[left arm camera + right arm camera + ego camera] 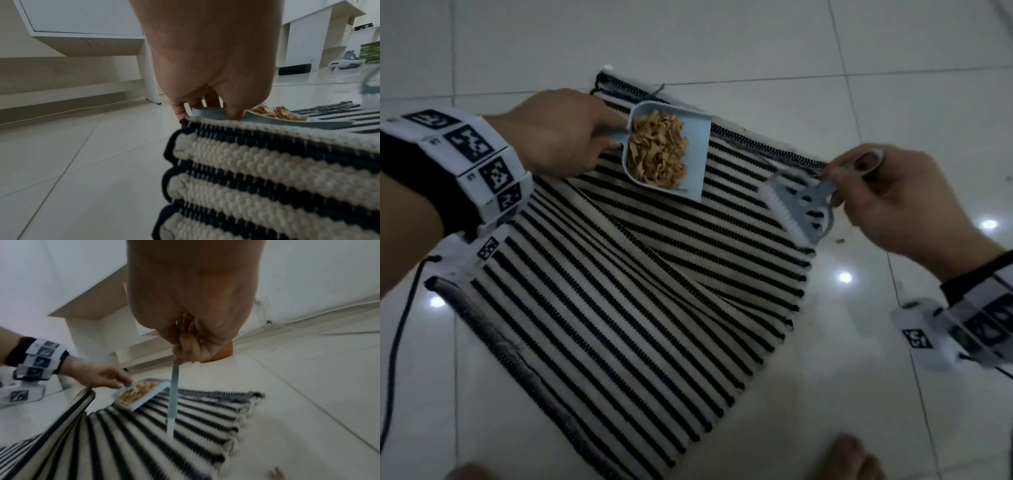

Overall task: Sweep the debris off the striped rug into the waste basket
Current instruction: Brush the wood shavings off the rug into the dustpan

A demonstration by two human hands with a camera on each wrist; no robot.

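Your left hand [558,132] grips the loaded dustpan [666,150] over the striped rug [619,291], your right hand [900,202] pinching the brush [796,205]; keep it level, since no waste basket shows.

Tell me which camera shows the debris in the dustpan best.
The head view: it looks straight down into the dustpan, showing the whole tan debris pile. The left wrist view catches only its top edge past the left hand; the right wrist view shows it small and blurred.
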